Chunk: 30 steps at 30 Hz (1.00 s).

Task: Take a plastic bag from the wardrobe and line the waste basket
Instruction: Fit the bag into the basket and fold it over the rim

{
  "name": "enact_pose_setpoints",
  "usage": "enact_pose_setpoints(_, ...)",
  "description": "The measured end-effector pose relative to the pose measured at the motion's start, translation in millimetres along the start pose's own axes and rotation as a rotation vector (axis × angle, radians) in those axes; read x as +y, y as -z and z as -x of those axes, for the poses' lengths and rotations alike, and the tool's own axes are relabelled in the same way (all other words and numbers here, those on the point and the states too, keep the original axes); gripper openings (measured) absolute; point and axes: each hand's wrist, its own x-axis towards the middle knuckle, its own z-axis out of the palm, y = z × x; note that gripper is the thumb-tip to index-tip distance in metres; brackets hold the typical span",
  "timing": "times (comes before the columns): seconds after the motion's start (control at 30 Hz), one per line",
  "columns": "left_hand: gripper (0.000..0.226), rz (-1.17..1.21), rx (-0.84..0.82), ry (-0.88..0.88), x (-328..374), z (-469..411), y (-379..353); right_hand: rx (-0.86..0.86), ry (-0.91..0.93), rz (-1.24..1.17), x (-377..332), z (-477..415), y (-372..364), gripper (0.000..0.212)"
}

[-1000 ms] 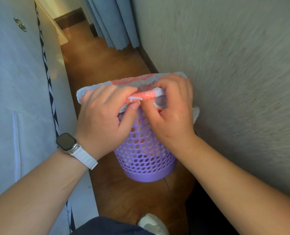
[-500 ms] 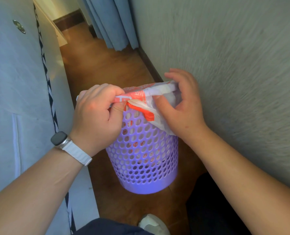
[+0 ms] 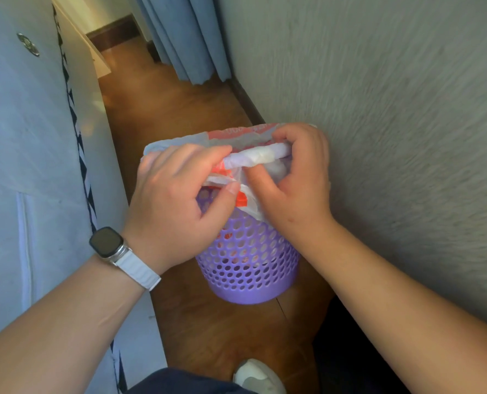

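Note:
A purple perforated waste basket (image 3: 246, 265) stands on the wooden floor close to the wall. A white and red plastic bag (image 3: 258, 156) lies inside it and is folded over its rim. My left hand (image 3: 176, 200) pinches the bag at the near rim, thumb pressed on the plastic. Gripping a rolled part of the bag at the rim's right side is my right hand (image 3: 296, 177). Both hands hide most of the basket's opening.
A textured grey wall (image 3: 378, 109) runs along the right. A pale bed or sofa cover with a black zigzag trim (image 3: 37, 166) fills the left. Blue curtains (image 3: 185, 38) hang at the far end of the narrow floor strip. My shoe (image 3: 258, 376) is below.
Half a second ago the hands were spread along the rim; now they are close together again, both bunching the bag's edge at the near right rim.

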Motion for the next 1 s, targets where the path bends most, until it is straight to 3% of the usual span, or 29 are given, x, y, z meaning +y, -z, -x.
enact_pose_setpoints(0.23, 0.012, 0.005, 0.021, 0.028, -12.3, -1.8, -3.1, -0.12, 0.073, -0.045, 3.7, 7.1, -3.9, 0.037)
enact_pose_setpoints(0.57, 0.017, 0.055, 0.005, 0.087, -22.4, -3.1, -4.5, -0.119, -0.069, -0.123, 26.4, -1.9, 6.5, 0.053)
enact_pose_setpoints(1.0, 0.021, 0.205, 0.025, 0.093, -20.3, -1.2, -3.2, -0.087, -0.019, -0.119, 20.6, -2.5, 4.0, 0.035)
